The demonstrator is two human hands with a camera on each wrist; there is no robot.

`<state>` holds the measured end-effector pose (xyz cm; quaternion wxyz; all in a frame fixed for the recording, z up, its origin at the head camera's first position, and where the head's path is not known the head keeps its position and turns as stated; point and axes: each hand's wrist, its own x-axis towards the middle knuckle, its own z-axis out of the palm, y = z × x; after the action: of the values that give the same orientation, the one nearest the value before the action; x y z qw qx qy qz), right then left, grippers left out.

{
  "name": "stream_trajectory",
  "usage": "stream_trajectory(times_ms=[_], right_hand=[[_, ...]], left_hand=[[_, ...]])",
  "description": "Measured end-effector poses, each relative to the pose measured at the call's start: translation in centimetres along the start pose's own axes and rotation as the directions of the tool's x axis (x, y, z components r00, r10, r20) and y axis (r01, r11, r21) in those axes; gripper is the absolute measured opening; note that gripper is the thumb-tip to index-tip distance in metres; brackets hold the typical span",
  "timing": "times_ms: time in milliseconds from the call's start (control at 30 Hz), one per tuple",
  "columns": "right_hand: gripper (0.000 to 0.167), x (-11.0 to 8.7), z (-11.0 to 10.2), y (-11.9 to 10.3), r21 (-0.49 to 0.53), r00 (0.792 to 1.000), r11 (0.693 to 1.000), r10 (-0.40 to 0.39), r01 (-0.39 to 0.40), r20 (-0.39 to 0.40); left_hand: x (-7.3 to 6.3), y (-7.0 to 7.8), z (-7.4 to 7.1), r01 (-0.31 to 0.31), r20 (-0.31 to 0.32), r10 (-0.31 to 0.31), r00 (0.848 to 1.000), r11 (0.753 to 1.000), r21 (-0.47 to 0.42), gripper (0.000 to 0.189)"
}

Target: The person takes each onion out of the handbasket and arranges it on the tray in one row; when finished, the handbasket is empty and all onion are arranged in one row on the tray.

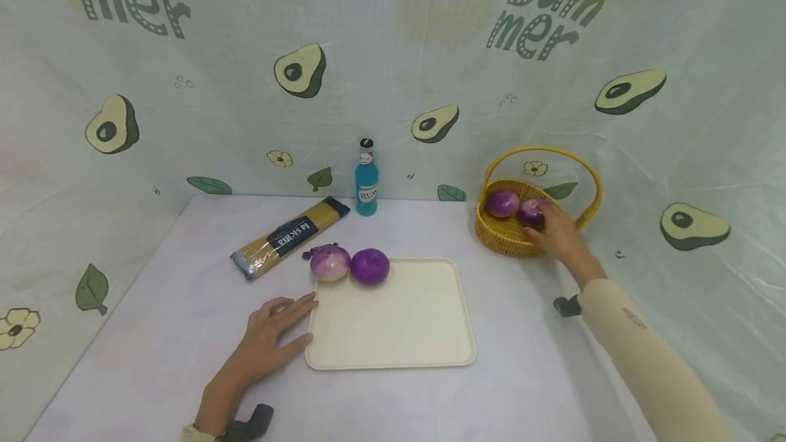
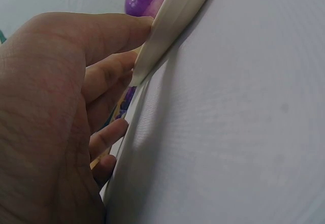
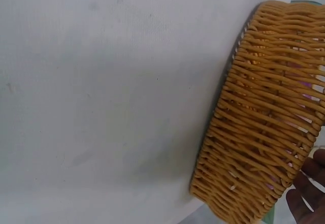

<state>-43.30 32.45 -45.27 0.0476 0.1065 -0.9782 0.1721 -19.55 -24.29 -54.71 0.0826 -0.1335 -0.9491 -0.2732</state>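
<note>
My left hand (image 1: pixel 265 338) lies at the left edge of the cream tray (image 1: pixel 393 322), its fairly straight thumb and fingers touching the rim. In the left wrist view the thumb meets the tray wall (image 2: pixel 172 26). A pale purple onion (image 1: pixel 330 263) and a darker purple onion (image 1: pixel 370 267) sit at the tray's far left corner. My right hand (image 1: pixel 560 234) reaches into the yellow wicker basket (image 1: pixel 506 244) and holds a purple onion (image 1: pixel 531 212) there, partly hidden by the fingers. Another purple onion (image 1: pixel 502 203) lies beside it. In the right wrist view, the basket side (image 3: pixel 259 112) mostly hides the onions.
A pack of spaghetti (image 1: pixel 290 237) lies slanted behind the onions on the tray. A blue bottle (image 1: pixel 366 179) stands upright near the back wall cloth. The basket's tall handle (image 1: pixel 540 149) arches above it. White cloth (image 1: pixel 516 333) covers the table.
</note>
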Motion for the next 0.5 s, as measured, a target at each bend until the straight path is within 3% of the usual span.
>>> stream_trajectory(times_ms=[233, 500], right_hand=[[0.074, 0.6, 0.2, 0.7, 0.016, 1.000, 1.000, 0.012, -0.012, -0.007], [0.076, 1.1, 0.4, 1.6, 0.026, 0.999, 0.999, 0.039, -0.039, -0.008]], left_hand=[[0.0, -0.2, 0.0, -0.016, -0.005, 0.016, 1.000, 1.000, 0.000, 0.058], [0.0, -0.1, -0.2, 0.007, 0.018, -0.007, 1.000, 1.000, -0.014, 0.059]])
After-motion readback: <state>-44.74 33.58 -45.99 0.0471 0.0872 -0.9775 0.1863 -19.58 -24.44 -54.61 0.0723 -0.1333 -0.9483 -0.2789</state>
